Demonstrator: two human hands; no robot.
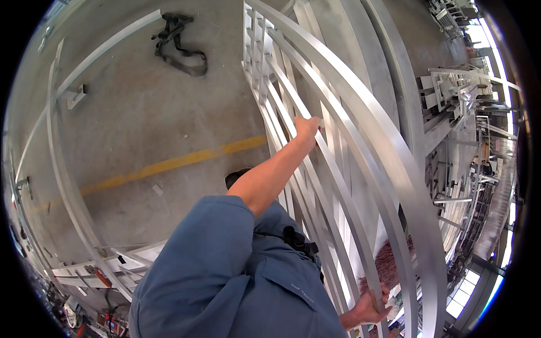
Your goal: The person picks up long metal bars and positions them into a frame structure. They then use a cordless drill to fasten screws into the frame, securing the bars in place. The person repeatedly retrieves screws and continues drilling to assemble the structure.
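Note:
Along my right side stands a long silvery metal railing frame [414, 174], its parallel bars bowed by the fisheye picture. My left arm, in a blue-grey sleeve, reaches across my front to it. The left hand [307, 127] is closed on one of the inner bars, about midway along the frame. Farther down, at the lower right, my right hand [369, 310] is wrapped round a bar near the frame's near end. Part of its fingers lies behind the metal. A dark red shaggy pad [389, 265] shows between the bars just above the right hand.
A black strap [183, 50] lies on the grey concrete floor, which a yellow line [180, 161] crosses. Another metal frame [62, 152] stands at the left. Wide metal beams [360, 50] run behind the railing frame. Racks with metal parts [451, 107] fill the far right.

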